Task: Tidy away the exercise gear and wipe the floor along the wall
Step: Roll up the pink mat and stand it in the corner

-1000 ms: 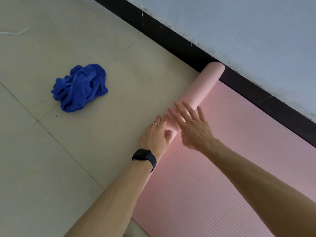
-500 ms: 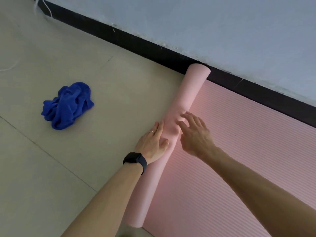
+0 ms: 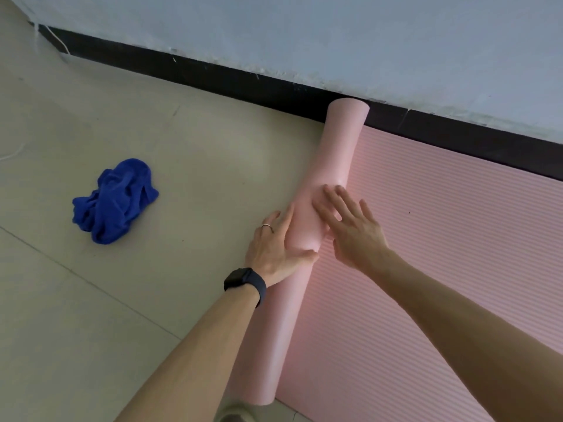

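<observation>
While left hand [image 3: 274, 248] and right hand [image 3: 353, 233] press the roll [image 3: 341, 147] flat-fingered, neither grips;
mat [image 3: 441, 239] cut off at right.

A pale blue-grey wall [image 3: 396, 41] with a rough, flaking lower edge meets a black skirting board [image 3: 182, 71], and below it spreads a floor [image 3: 76, 345] of large beige tiles crossed by thin grout lines [image 3: 91, 283], in soft, even light.
</observation>
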`<state>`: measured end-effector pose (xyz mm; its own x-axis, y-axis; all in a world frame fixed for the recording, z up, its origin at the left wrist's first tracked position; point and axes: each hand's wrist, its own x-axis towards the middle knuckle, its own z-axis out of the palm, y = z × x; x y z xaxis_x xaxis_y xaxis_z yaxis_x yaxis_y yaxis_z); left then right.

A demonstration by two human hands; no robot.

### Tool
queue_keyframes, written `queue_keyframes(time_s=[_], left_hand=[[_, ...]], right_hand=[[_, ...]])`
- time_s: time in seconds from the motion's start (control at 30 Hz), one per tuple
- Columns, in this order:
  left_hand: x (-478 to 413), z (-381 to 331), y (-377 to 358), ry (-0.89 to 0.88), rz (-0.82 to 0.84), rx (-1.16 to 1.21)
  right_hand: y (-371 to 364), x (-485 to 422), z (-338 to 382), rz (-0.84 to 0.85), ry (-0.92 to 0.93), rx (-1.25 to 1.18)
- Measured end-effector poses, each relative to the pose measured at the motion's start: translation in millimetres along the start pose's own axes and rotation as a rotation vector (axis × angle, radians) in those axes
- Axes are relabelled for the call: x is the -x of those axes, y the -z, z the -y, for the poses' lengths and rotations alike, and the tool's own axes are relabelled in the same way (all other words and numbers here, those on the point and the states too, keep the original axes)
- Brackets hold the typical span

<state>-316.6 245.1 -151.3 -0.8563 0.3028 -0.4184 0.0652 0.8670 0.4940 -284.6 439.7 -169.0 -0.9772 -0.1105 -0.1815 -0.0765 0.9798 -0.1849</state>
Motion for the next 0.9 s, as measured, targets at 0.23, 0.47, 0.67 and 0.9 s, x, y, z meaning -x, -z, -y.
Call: queue_keyframes(time_s=[0.23, 0.47, 0.67, 0.9], left_hand=[[12, -23, -51, -0.165, -0.066, -0.272], [18, -35, -33, -0.32, 0.009, -0.288], [12, -31, -4, -0.106, 0.091, -0.184], [36, -76, -77, -0.234, 0.026, -0.226]], right_hand=[[25, 18, -23, -0.202, -0.076, -0.026], [31, 6, -28, 0.056, 0.143, 0.173], [10, 45, -34, -0.081, 0.012, 0.09], [15, 73, -62, -0.225, -0.15, -0.034]])
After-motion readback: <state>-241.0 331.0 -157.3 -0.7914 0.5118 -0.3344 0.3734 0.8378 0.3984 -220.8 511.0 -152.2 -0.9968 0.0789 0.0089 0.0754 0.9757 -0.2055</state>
